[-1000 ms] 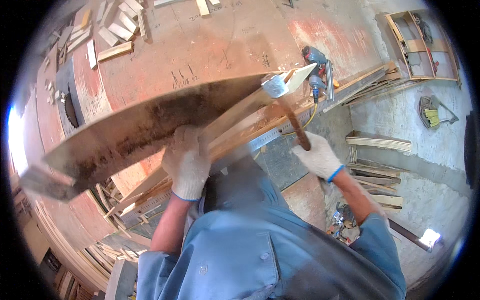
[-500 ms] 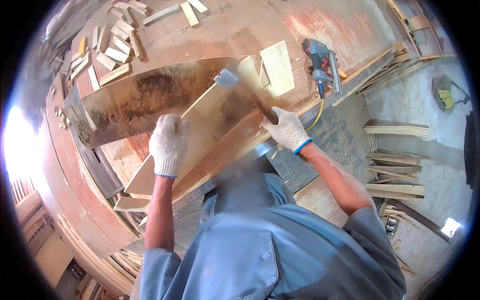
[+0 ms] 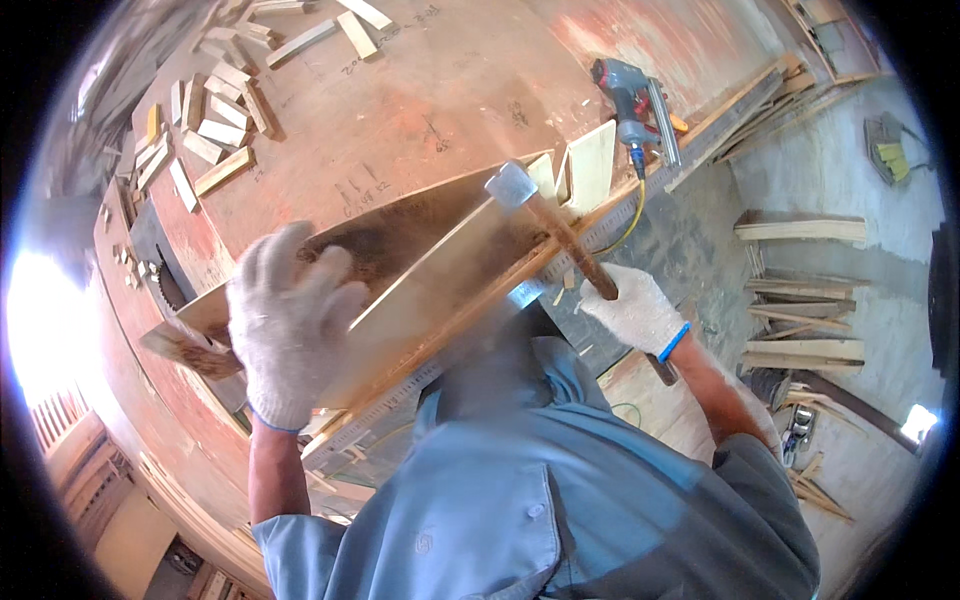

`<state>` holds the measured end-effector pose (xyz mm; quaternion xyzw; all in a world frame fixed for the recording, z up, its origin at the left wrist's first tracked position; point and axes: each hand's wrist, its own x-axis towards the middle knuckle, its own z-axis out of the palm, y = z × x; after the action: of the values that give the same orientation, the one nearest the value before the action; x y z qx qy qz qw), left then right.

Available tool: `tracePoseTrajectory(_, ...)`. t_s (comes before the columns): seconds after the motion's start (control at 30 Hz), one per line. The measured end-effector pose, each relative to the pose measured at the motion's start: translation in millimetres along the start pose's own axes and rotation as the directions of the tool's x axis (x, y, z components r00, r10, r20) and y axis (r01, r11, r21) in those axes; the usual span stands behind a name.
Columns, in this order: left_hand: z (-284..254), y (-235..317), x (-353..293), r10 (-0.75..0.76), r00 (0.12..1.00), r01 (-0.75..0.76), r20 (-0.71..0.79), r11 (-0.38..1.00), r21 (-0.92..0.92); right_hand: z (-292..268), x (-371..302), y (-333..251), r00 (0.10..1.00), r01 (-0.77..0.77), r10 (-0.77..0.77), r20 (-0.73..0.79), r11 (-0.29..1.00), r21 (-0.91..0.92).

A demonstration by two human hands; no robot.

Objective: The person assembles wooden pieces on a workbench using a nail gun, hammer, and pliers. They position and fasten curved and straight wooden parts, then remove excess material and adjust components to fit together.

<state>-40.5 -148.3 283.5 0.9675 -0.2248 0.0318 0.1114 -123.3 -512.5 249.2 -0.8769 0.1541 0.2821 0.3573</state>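
Note:
My right hand (image 3: 635, 308), in a white knit glove with a blue cuff, is wrapped round the brown handle of a hammer (image 3: 570, 240). The hammer's squarish metal head (image 3: 512, 185) is over the far right part of a long wooden trough of thin boards. A pale board edge (image 3: 430, 262) runs lengthwise beside the dark-stained board (image 3: 385, 232). Above the trough's left end my left hand (image 3: 290, 325) is gloved too, its fingers spread and slightly blurred; whether it touches the wood I cannot tell.
A nail gun (image 3: 632, 108) with a yellow hose lies on the reddish worktable (image 3: 460, 90) at the right. Several short wood blocks (image 3: 225, 125) are scattered at the far left. A metal ruler strip (image 3: 610, 228) follows the near edge. Stacked boards (image 3: 805, 230) stand at the right.
The dark-stained board has come down and nearer, against the pale board. My left hand has moved left and its fingers have spread. My right hand has drawn the hammer right and nearer.

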Motion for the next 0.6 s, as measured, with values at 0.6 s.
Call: tracePoseTrajectory(0.6, 88.3, -21.9, -78.9, -0.233, 0.913, 0.386, 0.335, 0.757, -0.527, 7.3, -21.0, -29.2, 0.855, -0.42, 0.22, 0.471, 0.825, 0.378)
